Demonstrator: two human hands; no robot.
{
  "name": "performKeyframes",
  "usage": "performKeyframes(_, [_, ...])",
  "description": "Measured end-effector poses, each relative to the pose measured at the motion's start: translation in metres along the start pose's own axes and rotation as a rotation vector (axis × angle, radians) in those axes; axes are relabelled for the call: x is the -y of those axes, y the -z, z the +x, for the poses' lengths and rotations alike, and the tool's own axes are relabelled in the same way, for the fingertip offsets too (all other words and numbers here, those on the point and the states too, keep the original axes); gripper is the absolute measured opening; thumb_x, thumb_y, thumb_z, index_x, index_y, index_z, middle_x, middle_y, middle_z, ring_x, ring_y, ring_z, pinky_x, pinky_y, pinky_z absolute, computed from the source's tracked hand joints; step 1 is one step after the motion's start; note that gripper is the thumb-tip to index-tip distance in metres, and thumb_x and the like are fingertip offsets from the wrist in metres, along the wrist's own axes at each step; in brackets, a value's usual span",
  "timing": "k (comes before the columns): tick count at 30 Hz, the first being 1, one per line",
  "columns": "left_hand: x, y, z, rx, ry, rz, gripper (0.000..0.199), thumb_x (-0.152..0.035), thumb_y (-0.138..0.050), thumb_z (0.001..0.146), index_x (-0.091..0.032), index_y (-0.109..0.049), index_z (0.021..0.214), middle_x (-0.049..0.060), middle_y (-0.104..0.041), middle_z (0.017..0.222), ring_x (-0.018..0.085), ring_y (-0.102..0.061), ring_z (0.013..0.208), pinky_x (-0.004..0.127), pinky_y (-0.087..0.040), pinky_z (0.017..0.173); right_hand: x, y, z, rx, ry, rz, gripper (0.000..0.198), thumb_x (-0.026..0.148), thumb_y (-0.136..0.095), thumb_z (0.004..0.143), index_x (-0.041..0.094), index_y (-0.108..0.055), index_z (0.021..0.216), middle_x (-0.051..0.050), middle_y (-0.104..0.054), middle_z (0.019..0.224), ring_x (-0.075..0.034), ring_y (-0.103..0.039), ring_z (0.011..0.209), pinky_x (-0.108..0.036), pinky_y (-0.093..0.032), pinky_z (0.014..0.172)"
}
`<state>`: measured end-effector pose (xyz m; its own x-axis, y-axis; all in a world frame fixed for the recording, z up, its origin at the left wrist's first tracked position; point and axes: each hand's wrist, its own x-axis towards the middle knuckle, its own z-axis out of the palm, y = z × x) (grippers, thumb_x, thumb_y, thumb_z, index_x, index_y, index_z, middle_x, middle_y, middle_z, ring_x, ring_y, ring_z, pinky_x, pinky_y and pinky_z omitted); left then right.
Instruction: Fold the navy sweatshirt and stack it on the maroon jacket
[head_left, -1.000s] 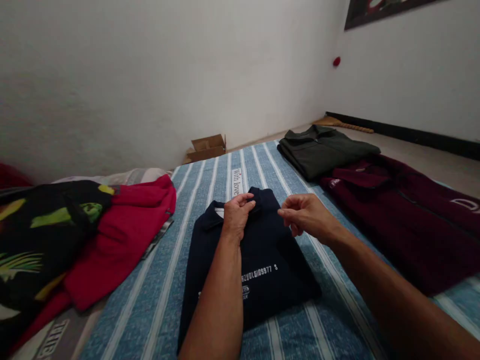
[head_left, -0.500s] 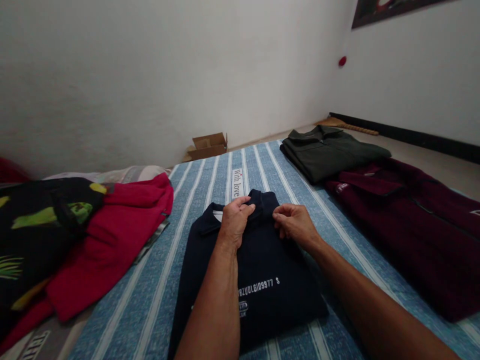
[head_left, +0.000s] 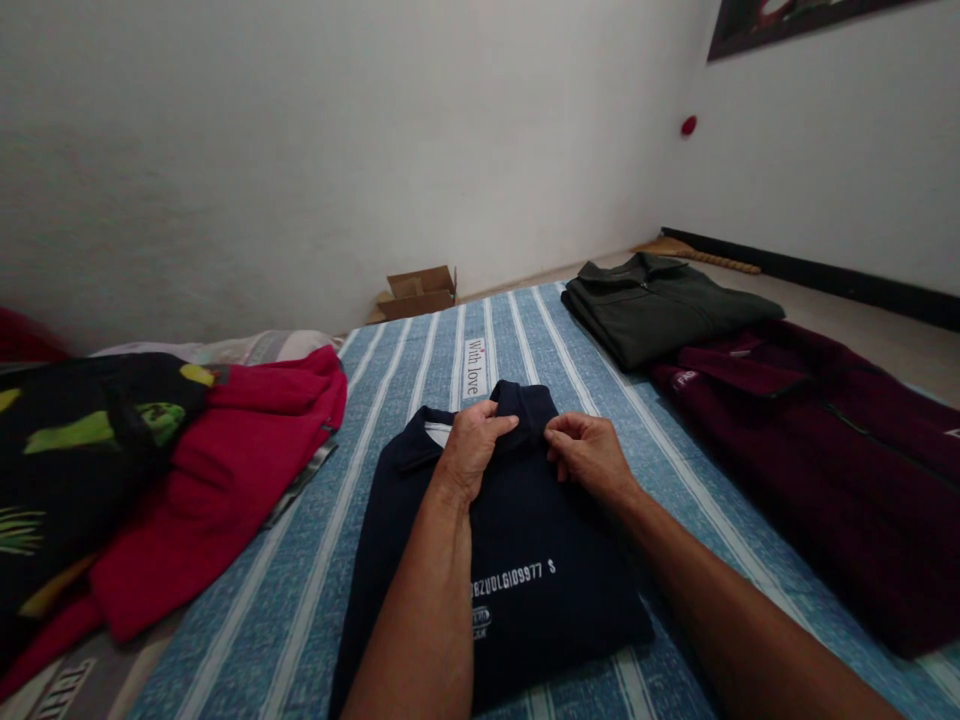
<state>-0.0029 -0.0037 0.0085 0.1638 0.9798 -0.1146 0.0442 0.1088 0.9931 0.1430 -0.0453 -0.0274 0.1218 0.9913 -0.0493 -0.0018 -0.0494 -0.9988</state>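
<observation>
Two hands of yours meet at the collar of a folded navy shirt (head_left: 517, 560) lying in the middle of a blue striped bed (head_left: 300, 600). Your left hand (head_left: 471, 450) and right hand (head_left: 589, 455) each pinch the collar fabric, fingers closed narrowly. A red garment (head_left: 225, 480) lies to the left; a maroon jacket (head_left: 825, 460) and a dark green jacket (head_left: 660, 305) lie to the right.

A folded shirt (head_left: 517, 560) lies near the middle of the bedsheet (head_left: 300, 620), both hands (head_left: 469, 450) (head_left: 589, 458) on its far collar. A heap of clothes (head_left: 172, 470) lies left. Two folded jackets (head_left: 660, 305) (head_left: 825, 450) lie right. A cardboard box (head_left: 418, 290) sits far behind.
</observation>
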Motion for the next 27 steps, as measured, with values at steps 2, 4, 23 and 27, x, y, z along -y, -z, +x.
performKeyframes(2, [0.002,0.001,0.001,0.013,0.008,-0.022,0.015,-0.024,-0.068,0.059,-0.015,-0.061,0.068,-0.002,-0.061,0.061,0.012,-0.056,0.055,0.023,-0.042,0.053,0.000,-0.001,0.000,-0.008,0.015,-0.004,0.015,0.030,-0.055,0.074,0.016,-0.059,0.073,0.005,-0.055,0.050,-0.007,-0.048,0.032,-0.015,-0.029,0.029])
performKeyframes(4, [0.002,0.001,0.002,0.024,-0.001,-0.042,0.016,-0.025,-0.068,0.059,-0.015,-0.061,0.069,-0.002,-0.062,0.062,0.012,-0.056,0.056,0.023,-0.042,0.054,-0.001,-0.001,-0.001,-0.015,0.036,-0.006,0.015,0.031,-0.056,0.074,0.016,-0.059,0.074,0.005,-0.055,0.050,-0.008,-0.048,0.032,-0.015,-0.030,0.029])
performKeyframes(23, [-0.005,-0.004,-0.005,0.022,0.002,-0.083,0.013,-0.020,-0.067,0.060,-0.016,-0.059,0.069,-0.004,-0.060,0.057,0.011,-0.055,0.052,0.023,-0.042,0.052,-0.011,-0.004,-0.001,-0.059,0.219,-0.244,0.019,0.031,-0.052,0.080,0.020,-0.066,0.080,0.001,-0.057,0.056,-0.012,-0.052,0.042,-0.021,-0.038,0.039])
performKeyframes(27, [-0.007,-0.005,-0.006,0.019,-0.010,-0.069,0.010,-0.018,-0.067,0.061,-0.017,-0.060,0.069,-0.005,-0.057,0.054,0.011,-0.053,0.050,0.022,-0.040,0.049,-0.012,-0.004,-0.001,-0.083,0.271,-0.329,0.017,0.029,-0.051,0.081,0.020,-0.066,0.079,0.001,-0.059,0.058,-0.013,-0.054,0.046,-0.022,-0.039,0.044])
